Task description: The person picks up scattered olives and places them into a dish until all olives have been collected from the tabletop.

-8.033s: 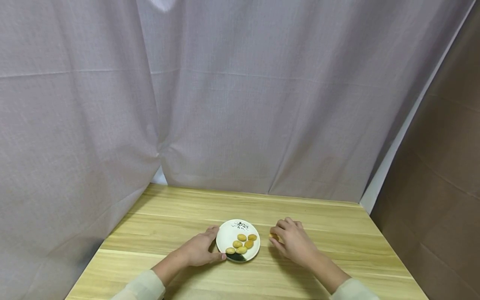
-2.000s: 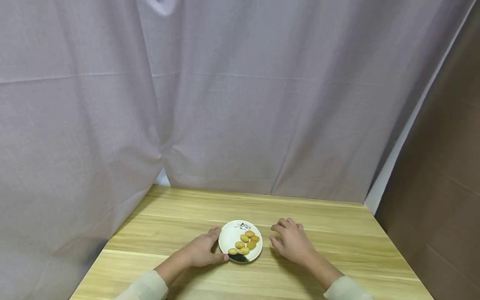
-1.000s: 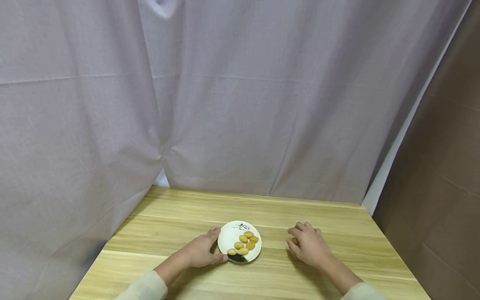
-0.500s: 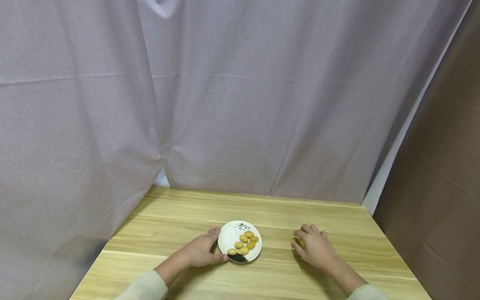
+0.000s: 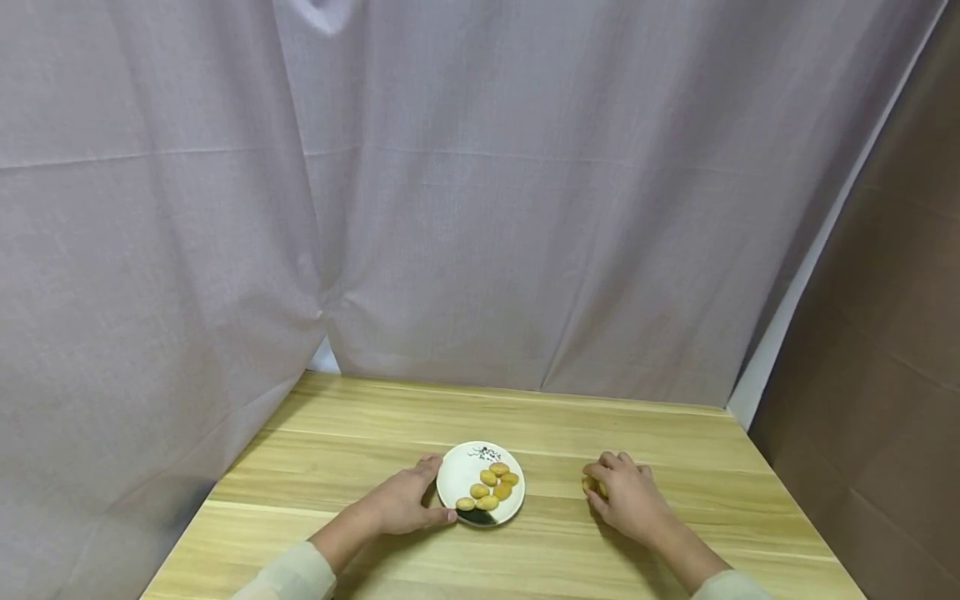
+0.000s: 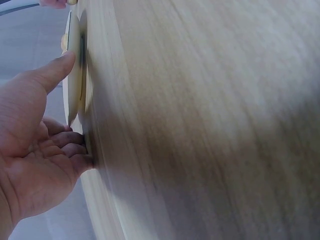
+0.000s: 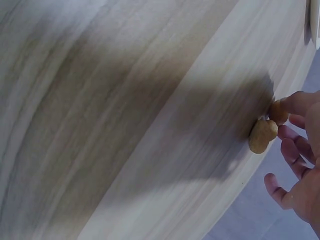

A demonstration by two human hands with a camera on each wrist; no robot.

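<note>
The left hand (image 5: 401, 502) holds a small round white plate (image 5: 456, 471) at its left side, thumb on the near rim and fingers at the far left. In the left wrist view the thumb lies over the plate's edge (image 6: 75, 85). Several small oval golden-yellow pieces (image 5: 488, 502) lie on the plate, which has a dark floral print and a dark green patch. To its right, the right hand (image 5: 633, 502) pinches an oval golden piece (image 7: 278, 112) between thumb and fingertips. Another such piece (image 7: 259, 137) sits right beside it, low over the table; its other fingers are loosely bent.
The wood-grain table (image 5: 375, 417) runs back to a grey-mauve curtain (image 5: 465, 250). A darker brown curtain (image 5: 862, 400) hangs along the right side. The table stretches between the plate and the right hand.
Over eight seconds the plate gained a piece. The right hand moved right from near the plate and closed its fingertips around golden pieces on the table. The left hand stayed at the plate.
</note>
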